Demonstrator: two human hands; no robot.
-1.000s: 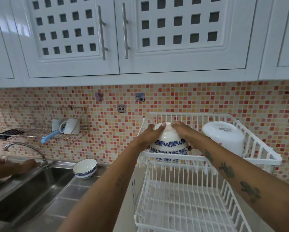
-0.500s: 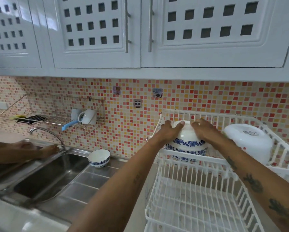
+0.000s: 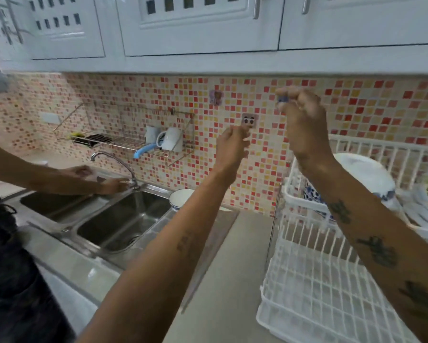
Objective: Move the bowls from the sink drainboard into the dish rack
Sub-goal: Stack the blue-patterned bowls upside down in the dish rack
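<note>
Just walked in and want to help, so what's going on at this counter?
Dishes are moving from sink to rack. Both hands, left and right, are raised and hold nothing. A blue-patterned white bowl sits in the top tier of the white wire dish rack; another white bowl with a blue base waits on the steel drainboard. A second person's hand is at the running tap.

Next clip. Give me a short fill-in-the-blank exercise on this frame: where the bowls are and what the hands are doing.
1. Both hands, left and right, are raised in front of the tiled wall and hold ____.
2. One bowl sits on the drainboard, right of the ____.
3. The blue-patterned bowl sits in the rack's ____ tier.
4. Another person's hand is at the ____.

Missing words: nothing; sink; upper; faucet
</note>
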